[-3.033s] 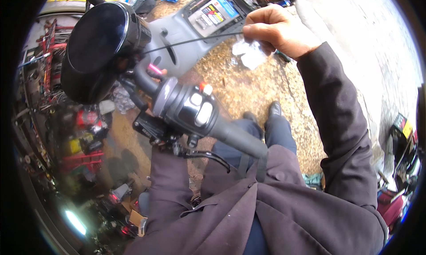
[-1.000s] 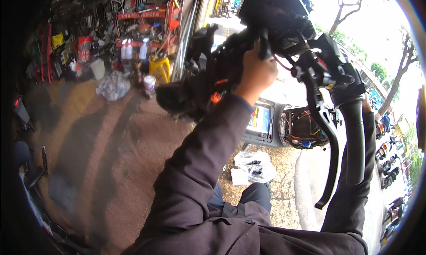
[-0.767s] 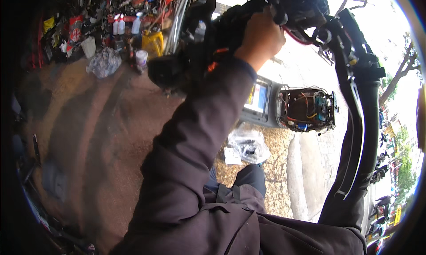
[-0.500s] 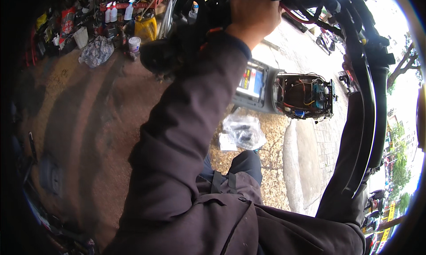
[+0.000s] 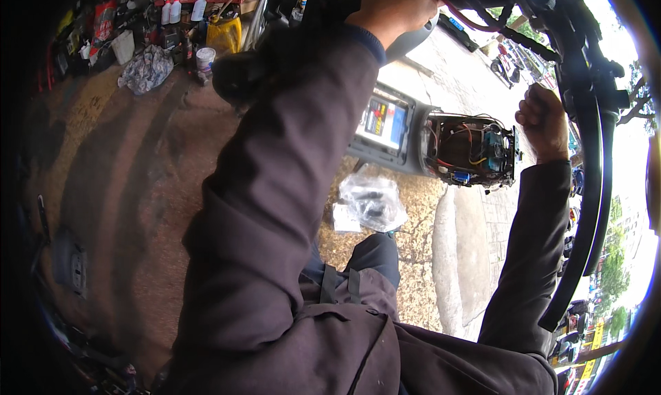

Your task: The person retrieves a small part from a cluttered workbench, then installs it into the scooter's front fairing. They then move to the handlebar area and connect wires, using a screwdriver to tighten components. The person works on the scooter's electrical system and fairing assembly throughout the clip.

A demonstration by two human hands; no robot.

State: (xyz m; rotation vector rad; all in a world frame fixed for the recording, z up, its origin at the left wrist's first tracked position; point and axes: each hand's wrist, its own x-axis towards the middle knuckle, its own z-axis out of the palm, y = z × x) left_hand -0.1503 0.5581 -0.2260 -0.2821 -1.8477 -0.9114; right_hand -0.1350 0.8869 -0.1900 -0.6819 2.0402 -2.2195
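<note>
My left hand is closed at the top of the view, next to dark vehicle parts and a reddish cable. What its fingers grip is hidden. My right hand is curled into a fist, just left of a black handlebar assembly with a long curved lever. Anything inside that fist cannot be made out. Below and between the hands, a grey vehicle body has an uncovered bay with exposed wiring and a blue connector. A colourful label lies in its flat recess.
A clear plastic bag with dark contents and a white paper lie on the ground near my legs. Spray bottles, a yellow jug, a white tub and crumpled plastic are at the upper left.
My right hand, mostly hidden behind the handlebar before, now shows as a fist left of it. The handlebar and lever have shifted right in view. My left hand stays near the top.
</note>
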